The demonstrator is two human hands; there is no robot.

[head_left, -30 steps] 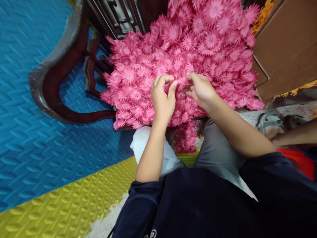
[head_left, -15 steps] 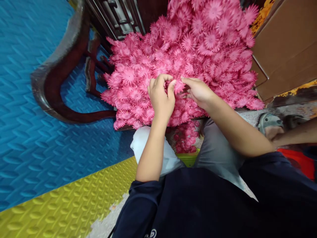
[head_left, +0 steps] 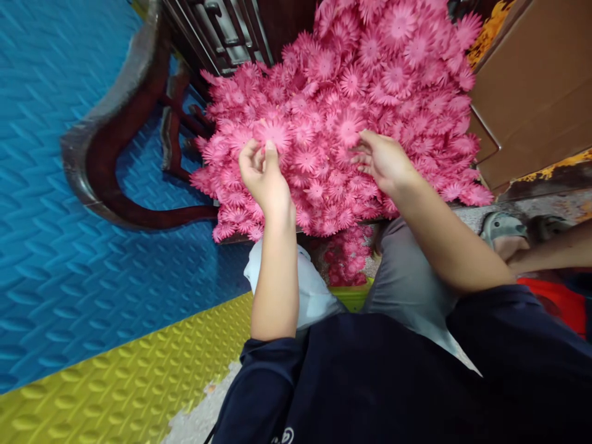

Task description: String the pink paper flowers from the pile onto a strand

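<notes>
A dense heap of pink artificial flowers with thin pointed petals spreads in front of me. My left hand is raised over its left part, thumb and fingers closed on the lower edge of one pink flower head. To the right, my right hand pinches another pink flower head by its right edge, the other fingers curled below. The two hands are apart, and both flowers face up above the heap.
A dark curved wooden armrest stands at the left, over blue matting. Brown cardboard stands at the right. Below, between my knees, more pink flowers lie above a yellow-green container. Another person's sandalled foot is at the right.
My hands were close together over the middle of the heap around a pink flower. They have moved apart, left hand leftward and right hand slightly rightward, each now with a flower head.
</notes>
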